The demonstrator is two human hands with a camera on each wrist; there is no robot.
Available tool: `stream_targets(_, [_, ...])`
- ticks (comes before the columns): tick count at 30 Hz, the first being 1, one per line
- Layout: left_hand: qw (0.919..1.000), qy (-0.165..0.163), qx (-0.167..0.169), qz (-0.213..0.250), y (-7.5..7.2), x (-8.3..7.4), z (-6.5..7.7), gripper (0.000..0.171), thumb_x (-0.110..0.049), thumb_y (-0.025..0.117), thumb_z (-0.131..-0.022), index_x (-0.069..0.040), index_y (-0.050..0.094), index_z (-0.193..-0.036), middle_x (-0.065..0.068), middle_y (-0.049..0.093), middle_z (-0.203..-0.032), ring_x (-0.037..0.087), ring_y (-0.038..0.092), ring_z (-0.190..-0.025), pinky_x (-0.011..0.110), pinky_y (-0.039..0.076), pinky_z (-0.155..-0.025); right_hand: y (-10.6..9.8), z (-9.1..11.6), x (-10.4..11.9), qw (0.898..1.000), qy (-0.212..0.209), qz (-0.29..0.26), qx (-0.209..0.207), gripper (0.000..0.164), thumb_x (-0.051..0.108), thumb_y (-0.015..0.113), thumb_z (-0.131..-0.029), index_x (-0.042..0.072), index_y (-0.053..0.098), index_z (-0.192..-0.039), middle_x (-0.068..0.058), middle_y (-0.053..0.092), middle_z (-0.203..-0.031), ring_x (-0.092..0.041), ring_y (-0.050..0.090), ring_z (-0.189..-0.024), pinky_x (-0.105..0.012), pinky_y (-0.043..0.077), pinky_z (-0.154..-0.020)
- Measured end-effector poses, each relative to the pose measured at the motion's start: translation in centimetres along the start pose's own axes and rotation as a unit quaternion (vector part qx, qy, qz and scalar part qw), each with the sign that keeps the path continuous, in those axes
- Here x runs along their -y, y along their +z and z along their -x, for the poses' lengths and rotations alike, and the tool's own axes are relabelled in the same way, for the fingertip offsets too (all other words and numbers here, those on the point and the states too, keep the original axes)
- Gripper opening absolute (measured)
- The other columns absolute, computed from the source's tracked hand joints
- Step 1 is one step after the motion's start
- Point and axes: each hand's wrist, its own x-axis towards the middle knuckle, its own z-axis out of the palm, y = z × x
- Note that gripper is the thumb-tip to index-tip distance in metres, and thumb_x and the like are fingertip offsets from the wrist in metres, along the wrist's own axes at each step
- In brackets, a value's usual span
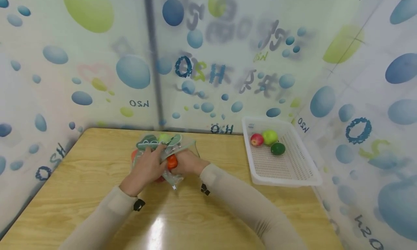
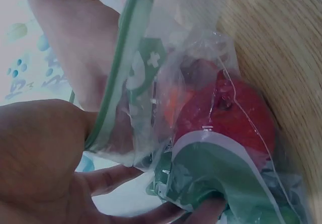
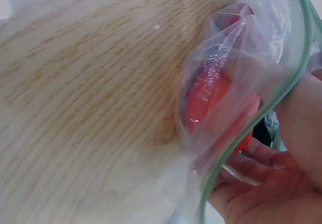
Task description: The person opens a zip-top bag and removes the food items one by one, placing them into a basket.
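A clear zip bag [image 1: 182,147] with green print and a green zip edge lies on the table, bulging with produce. My left hand [image 1: 149,166] grips it from the left, fingers spread over the printed side. Through the mouth reaches my right hand [image 1: 187,162], its fingers and thumb round a glossy orange-red vegetable [image 3: 211,100]; whether this is a tomato or a pepper I cannot tell. A round red fruit [image 2: 236,110] with a crown-like end shows through the plastic in the left wrist view. Something light green [image 1: 164,138] shows at the bag's far side.
On the right of the wooden table [image 1: 221,203] stands a white plastic basket [image 1: 286,181]. In it sit a red apple [image 1: 256,139], a green apple [image 1: 270,137] and a dark green avocado [image 1: 278,148]. Patterned curtain walls [image 1: 202,109] border the table's back and sides.
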Motion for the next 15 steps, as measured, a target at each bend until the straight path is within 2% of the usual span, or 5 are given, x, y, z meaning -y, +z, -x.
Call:
stream_targets(2, [0.9999,0.000,-0.014,-0.007,0.1,0.0,0.1,0.060,-0.020,0.074,-0.105,-0.002,0.061,-0.161,0.049,0.058,-0.142,0.048,0.068,-0.096,0.060,0.062,-0.077,-0.1,0.2,0.0,1.000,-0.002,0.007,0.001,0.085,0.015,0.093,-0.096,0.011,0.053,-0.171,-0.005,0.069,-0.166,-0.016,0.070,-0.144,-0.027,0.052,-0.129])
stream_targets(4, [0.9993,-0.002,-0.033,-0.018,0.2,0.2,0.2,0.060,-0.024,0.077,-0.104,-0.005,0.064,-0.159,0.049,0.055,-0.145,0.057,0.067,-0.105,0.067,0.061,-0.087,-0.2,0.4,0.1,1.000,-0.004,0.023,-0.001,0.082,0.017,0.096,-0.095,0.010,0.058,-0.167,-0.006,0.074,-0.159,-0.017,0.074,-0.137,-0.025,0.056,-0.122])
stream_targets(7, [0.9983,-0.009,-0.055,-0.019,0.3,0.4,0.2,0.057,-0.028,0.079,-0.103,-0.009,0.068,-0.155,0.048,0.048,-0.155,0.068,0.056,-0.130,0.080,0.051,-0.104,-0.4,0.9,0.2,0.999,-0.008,0.045,-0.010,0.078,0.022,0.098,-0.094,0.010,0.063,-0.162,-0.006,0.078,-0.152,-0.018,0.076,-0.132,-0.025,0.059,-0.116])
stream_targets(11, [0.9982,-0.020,-0.056,0.006,0.4,0.8,0.0,0.055,-0.031,0.080,-0.102,-0.008,0.066,-0.151,0.043,0.036,-0.170,0.070,0.037,-0.154,0.090,0.039,-0.116,-1.3,1.8,0.5,0.998,-0.017,0.060,-0.025,0.082,0.028,0.100,-0.094,0.014,0.062,-0.166,-0.005,0.074,-0.160,-0.022,0.073,-0.141,-0.030,0.058,-0.123])
stream_targets(15, [0.9984,-0.034,-0.042,0.019,0.2,1.3,-0.2,0.072,-0.035,0.084,-0.102,-0.002,0.053,-0.158,0.043,0.025,-0.178,0.072,0.026,-0.161,0.093,0.035,-0.119,-2.3,2.6,0.9,0.997,-0.031,0.063,-0.038,0.082,0.029,0.101,-0.093,0.012,0.064,-0.164,-0.008,0.073,-0.160,-0.025,0.072,-0.143,-0.032,0.058,-0.123])
